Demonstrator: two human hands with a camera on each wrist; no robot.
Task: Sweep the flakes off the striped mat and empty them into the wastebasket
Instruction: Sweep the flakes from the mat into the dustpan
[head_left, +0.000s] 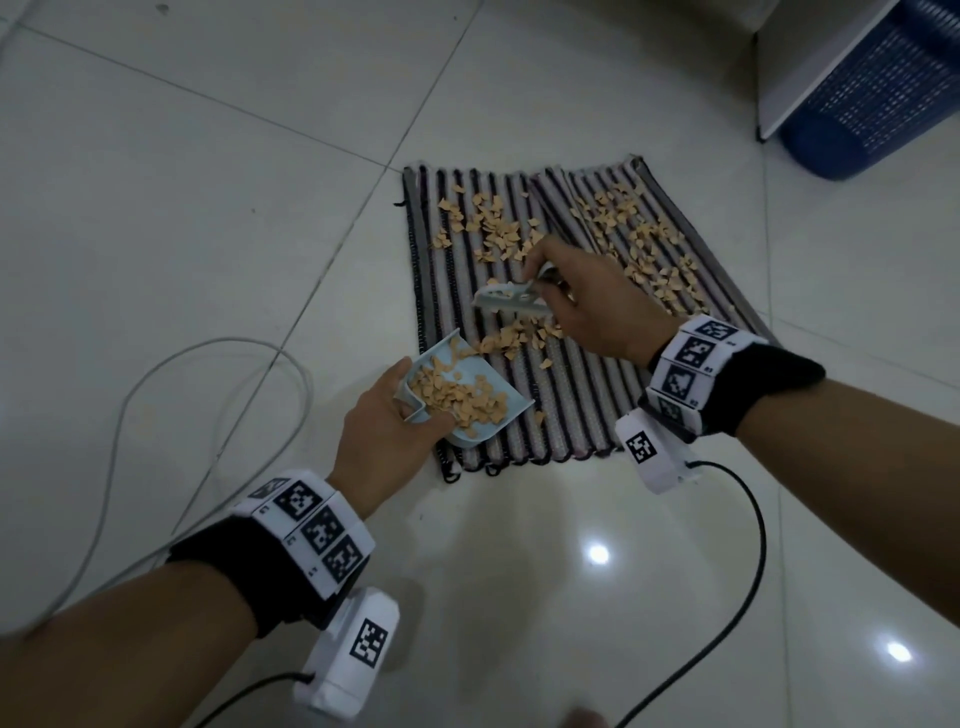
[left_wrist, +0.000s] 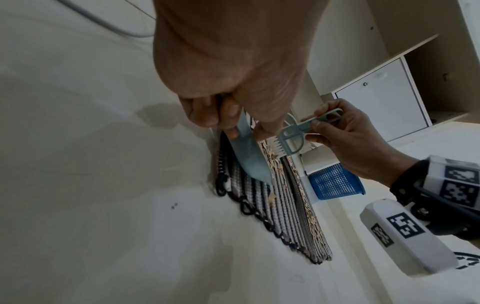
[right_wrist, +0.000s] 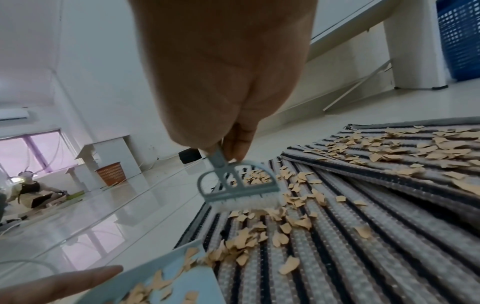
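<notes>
Dustpan (head_left: 470, 410): pale blue, tilted, heaped with tan flakes (head_left: 649, 244); its open lip lies on the near left part of the striped mat (head_left: 587, 395).
Left hand (head_left: 387, 436): fingers (left_wrist: 231, 115) curled round the dustpan's handle at the mat's near left corner.
Right hand (head_left: 597, 306): fingers (right_wrist: 239, 144) pinch the handle of a small grey-blue brush (right_wrist: 239, 189), white bristles down on the mat just beyond the dustpan.
Flakes: a loose trail runs from bristles to pan lip; more lie scattered over the far half and right side of the mat.
Wastebasket (head_left: 878, 88): blue mesh, far right on the floor (head_left: 208, 182), well apart from the mat, beside a white shelf unit (left_wrist: 376, 98).
Edges: mat's far right part is folded over; tiled floor lies open to the left, where a grey cable (head_left: 156, 395) loops.
</notes>
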